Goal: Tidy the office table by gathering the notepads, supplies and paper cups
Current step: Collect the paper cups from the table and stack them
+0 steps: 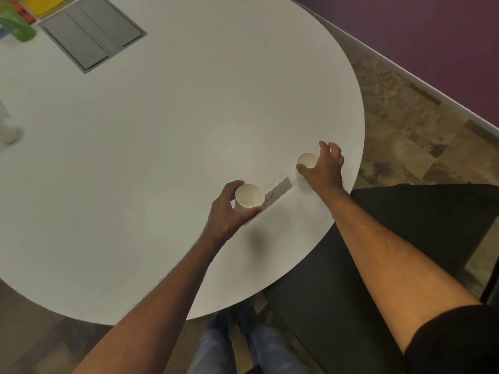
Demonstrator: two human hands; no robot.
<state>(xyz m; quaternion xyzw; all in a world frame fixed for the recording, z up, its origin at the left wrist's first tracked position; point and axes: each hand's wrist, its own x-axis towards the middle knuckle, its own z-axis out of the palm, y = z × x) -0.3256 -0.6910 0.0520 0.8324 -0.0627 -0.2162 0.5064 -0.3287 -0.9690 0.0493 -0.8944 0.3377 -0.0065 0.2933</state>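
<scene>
Two white paper cups stand near the right edge of the round white table (175, 136). My left hand (225, 211) is wrapped around the nearer cup (249, 197), thumb on its far side and fingers on its near side. A white folded name card (278, 190) with handwriting lies right behind that cup, touching it. My right hand (322, 168) curls over the second cup (307, 160) from the right, fingers around its rim; part of that cup is hidden by the hand.
A grey recessed cable hatch (91, 33) sits at the table's far left. Beside it are a green bottle (16, 25), yellow and red pads (46, 4), and a blurred white object (9, 130) at the left edge. A black chair (405, 225) stands under the table's right side.
</scene>
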